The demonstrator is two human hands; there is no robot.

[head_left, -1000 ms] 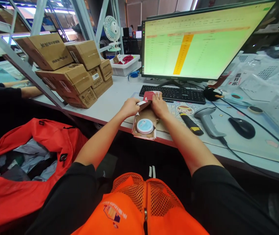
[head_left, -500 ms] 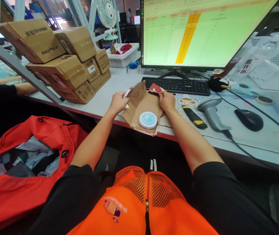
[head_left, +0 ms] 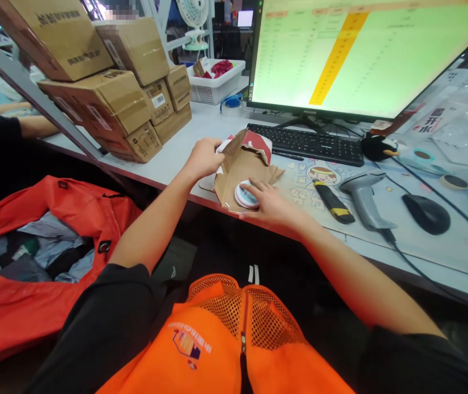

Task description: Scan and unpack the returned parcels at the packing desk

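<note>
The left grip (head_left: 204, 157) is clenched on the upper left edge of a piece of torn cardboard packaging (head_left: 232, 174), which lies spread at the front edge of the desk (head_left: 181, 149). The right grip (head_left: 278, 205) has its fingers laid over a round tub (head_left: 242, 197) with a pale lid; they touch its top and right side, but whether they have closed firmly around it I cannot tell. The tub sits on the brown inner face of the cardboard, at its near end, while a red and white printed part shows at the far end, just in front of the keyboard (head_left: 319, 148). To the right of the packaging lie a black and yellow cutter (head_left: 334, 203), a grey barcode scanner (head_left: 364, 200) with its cable, and a black mouse (head_left: 426, 213). Behind the keyboard stands a monitor (head_left: 299, 60) showing a green table with an orange column. On the left are stacked brown boxes (head_left: 108, 104), with a white basket (head_left: 209, 94) beyond them. Below the desk, at the left, a red bag (head_left: 113, 210) holds grey packets. At the far left, another person's forearm (head_left: 39, 126) shows beyond a metal frame bar.
</note>
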